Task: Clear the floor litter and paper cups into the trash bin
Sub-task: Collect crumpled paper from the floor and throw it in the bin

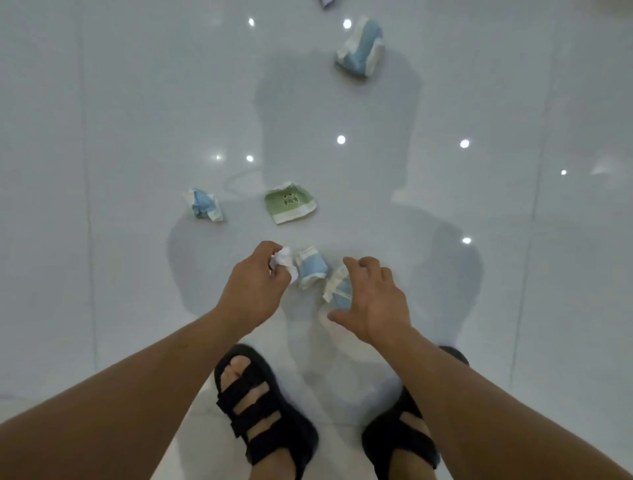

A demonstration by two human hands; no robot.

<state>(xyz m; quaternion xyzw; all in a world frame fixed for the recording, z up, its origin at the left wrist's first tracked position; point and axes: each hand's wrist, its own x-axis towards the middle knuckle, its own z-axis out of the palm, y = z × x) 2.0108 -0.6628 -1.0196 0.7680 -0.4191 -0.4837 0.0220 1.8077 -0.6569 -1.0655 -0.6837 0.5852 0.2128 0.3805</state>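
My left hand (255,284) pinches a crumpled white paper wad (283,262) just above the floor. Right beside it lies a crushed blue paper cup (311,267). My right hand (371,299) hovers with spread, curved fingers over another crushed blue-and-white cup (337,286), touching or almost touching it; I cannot tell whether it grips. Farther out lie a flattened green cup (290,202), a crumpled blue cup (203,205) to its left, and a larger crushed blue cup (361,48) far ahead. No trash bin is in view.
Glossy white floor tiles (120,137) reflect ceiling lights. My two feet in black sandals (260,407) stand below my hands. A scrap of litter (327,2) shows at the top edge.
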